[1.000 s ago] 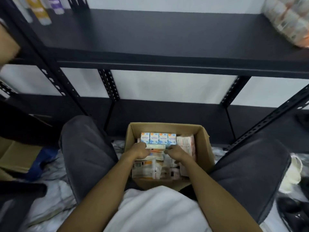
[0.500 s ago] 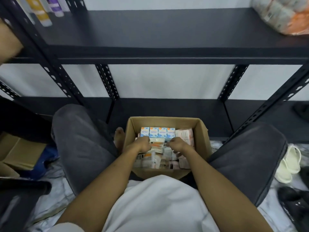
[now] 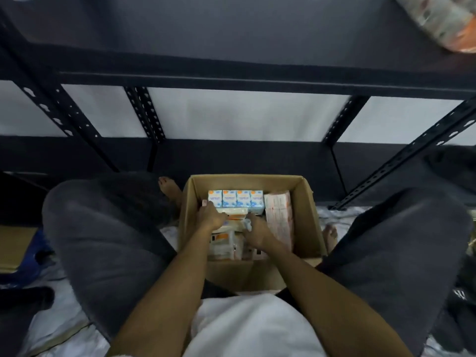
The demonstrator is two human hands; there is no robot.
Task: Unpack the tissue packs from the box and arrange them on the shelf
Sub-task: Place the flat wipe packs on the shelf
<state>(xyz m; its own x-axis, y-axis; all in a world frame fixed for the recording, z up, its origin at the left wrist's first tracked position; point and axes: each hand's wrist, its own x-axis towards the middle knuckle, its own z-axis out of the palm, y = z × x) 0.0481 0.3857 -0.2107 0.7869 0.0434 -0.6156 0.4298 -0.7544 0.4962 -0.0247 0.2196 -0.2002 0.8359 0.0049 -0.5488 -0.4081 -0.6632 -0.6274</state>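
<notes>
Head view, the only one. Centre of the frame: open cardboard box [image 3: 307,202] on the floor between two knees in dark trousers, full of tissue packs. Along the far wall of the box, a row of blue-and-white packs [image 3: 236,201] standing upright; to the right, a pink pack [image 3: 279,217] on edge against the right wall; lower down, a jumble of orange-and-white packs [image 3: 224,243], partly hidden under the wrists.

Left hand [image 3: 210,217] deep in the box, fingers curled over the middle pack [image 3: 233,214] just in front of the blue row. Right hand [image 3: 257,229] beside it, fingers bent down onto the same layer; whether actually pinching that pack or only pressing on it, cannot tell, fingertips hidden.

Upper part of the frame: dark shelf [image 3: 231,34], bare across most of its width, with a wrapped bundle [image 3: 443,21] blurred in the upper right corner. Lower shelf board behind the box, dark as well.

Risks, as a judgement:
- Tight packing, so a pull on the middle pack likely to drag neighbours up and spill them over the box rim.
- Slippery film wrap plus an uncertain right-hand hold, so a slip on the lift quite possible.
- Shelf edge directly above the box, so a straight lift likely to knock the pack or the knuckles against it.
- Light box, apt to tip or slide if a pack jams.
</notes>
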